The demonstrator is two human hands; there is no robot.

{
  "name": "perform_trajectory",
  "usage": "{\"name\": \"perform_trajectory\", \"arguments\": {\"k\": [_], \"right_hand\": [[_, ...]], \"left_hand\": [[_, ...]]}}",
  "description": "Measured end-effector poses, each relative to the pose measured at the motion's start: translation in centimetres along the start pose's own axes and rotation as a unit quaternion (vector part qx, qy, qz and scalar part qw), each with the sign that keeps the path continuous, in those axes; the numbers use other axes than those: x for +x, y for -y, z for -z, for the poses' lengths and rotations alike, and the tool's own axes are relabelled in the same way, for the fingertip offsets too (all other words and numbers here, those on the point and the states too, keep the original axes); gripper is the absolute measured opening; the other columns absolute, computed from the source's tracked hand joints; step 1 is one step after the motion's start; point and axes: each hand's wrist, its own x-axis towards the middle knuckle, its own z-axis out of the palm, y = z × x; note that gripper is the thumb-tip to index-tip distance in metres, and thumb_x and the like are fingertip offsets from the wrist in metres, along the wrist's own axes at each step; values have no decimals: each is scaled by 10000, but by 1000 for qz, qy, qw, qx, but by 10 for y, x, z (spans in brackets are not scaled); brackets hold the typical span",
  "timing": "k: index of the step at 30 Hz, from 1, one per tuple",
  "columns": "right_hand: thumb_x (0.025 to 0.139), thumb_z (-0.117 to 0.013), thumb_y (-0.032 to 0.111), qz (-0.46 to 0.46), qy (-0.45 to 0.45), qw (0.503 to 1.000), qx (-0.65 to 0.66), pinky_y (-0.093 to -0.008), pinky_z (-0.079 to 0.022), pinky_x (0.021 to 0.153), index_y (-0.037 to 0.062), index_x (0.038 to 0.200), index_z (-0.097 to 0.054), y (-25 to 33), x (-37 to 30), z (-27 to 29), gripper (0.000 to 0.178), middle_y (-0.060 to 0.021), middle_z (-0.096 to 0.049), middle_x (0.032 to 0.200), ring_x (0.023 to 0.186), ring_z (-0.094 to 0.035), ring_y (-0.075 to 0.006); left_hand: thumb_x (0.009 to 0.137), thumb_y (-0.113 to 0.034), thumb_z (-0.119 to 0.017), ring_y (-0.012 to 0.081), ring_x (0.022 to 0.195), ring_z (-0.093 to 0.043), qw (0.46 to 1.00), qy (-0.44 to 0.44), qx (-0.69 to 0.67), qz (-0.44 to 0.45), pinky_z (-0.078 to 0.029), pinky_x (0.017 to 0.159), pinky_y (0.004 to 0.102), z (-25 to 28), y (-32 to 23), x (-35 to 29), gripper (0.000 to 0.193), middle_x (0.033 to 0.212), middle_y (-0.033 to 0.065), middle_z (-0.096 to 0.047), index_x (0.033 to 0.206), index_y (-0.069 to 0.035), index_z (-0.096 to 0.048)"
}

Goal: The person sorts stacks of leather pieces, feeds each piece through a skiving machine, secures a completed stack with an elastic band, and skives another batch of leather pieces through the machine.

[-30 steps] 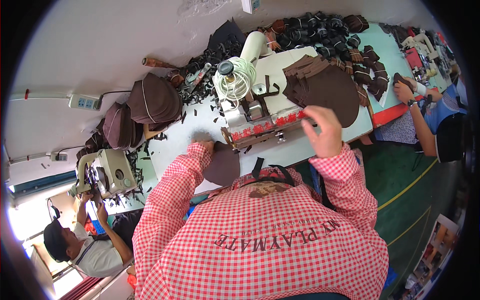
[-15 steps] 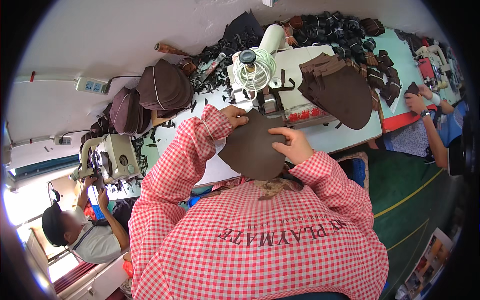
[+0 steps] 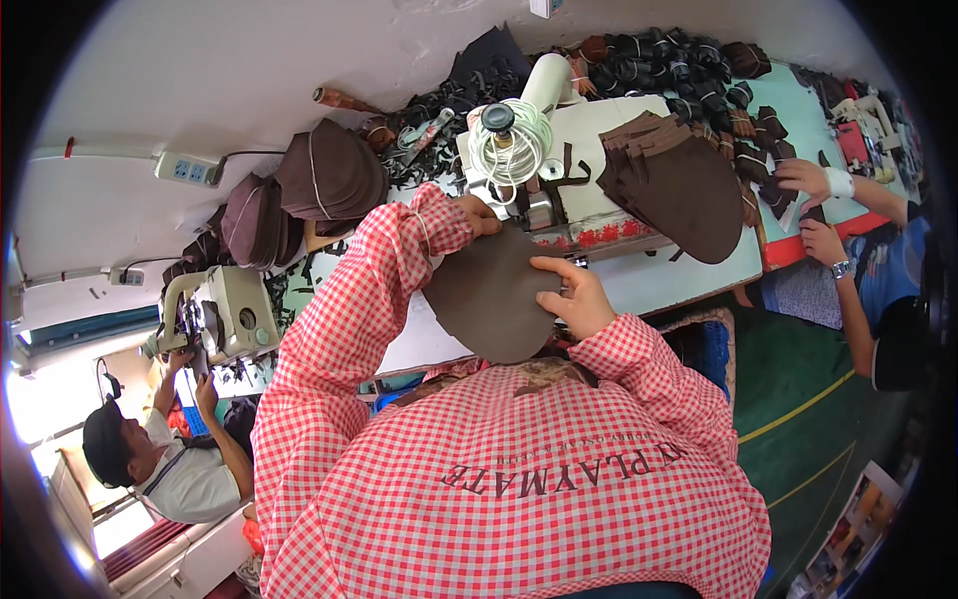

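Note:
A dark brown leather piece (image 3: 489, 295), rounded at its near end, lies in front of the off-white bench machine (image 3: 614, 222). My left hand (image 3: 481, 214) grips its far edge close to the machine's metal working parts, with the fingers partly hidden. On the right edge is my right hand (image 3: 579, 298): forefinger and thumb rest apart on the upper face, and its other fingers are curled out of sight. A fanned stack of similar brown pieces (image 3: 684, 190) covers the right part of the machine. White coiled tubing (image 3: 509, 150) hangs below a black knob.
Tied brown stacks (image 3: 329, 172) stand at the left, amid dark scraps (image 3: 469, 90). Bundles of dark pieces (image 3: 659, 60) line the back. A co-worker sits by another machine (image 3: 235, 314) at the left; another co-worker's hands (image 3: 820, 240) handle a dark piece at the right.
The leather piece has shifted slightly left and turned a little, both my hands moving with it. At the right, the co-worker's hands have moved apart, one reaching toward the bundles.

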Motion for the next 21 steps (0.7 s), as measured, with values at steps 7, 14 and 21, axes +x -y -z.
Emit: {"name": "perform_trajectory", "arguments": {"k": [7,14,21], "right_hand": [[750,-550,-62,26,-4,1000,-9,-245,-479,781,-19,1208,-470,0,1,-2,467,-114,-553,1092,915,-564,-144],[738,-589,15,61,-96,986,-121,-254,-493,649,6,1237,-437,23,-24,32,522,-159,-612,1010,737,-618,-148],[711,-646,10,112,33,989,-90,-314,-424,863,-8,900,-658,-14,-21,62,190,-121,-602,1038,995,-550,-162]], "left_hand": [[816,-315,-574,188,939,-558,997,41,58,9,-397,856,330,19,-32,-13,354,973,70,-631,1052,-54,-609],[828,-291,-567,172,920,-554,998,41,11,-40,-400,838,316,23,-40,-28,317,955,61,-630,1031,-52,-613],[886,-263,-521,73,766,-485,962,146,-178,-145,-402,717,254,18,-30,-30,238,765,-8,-542,898,-33,-582]]}}
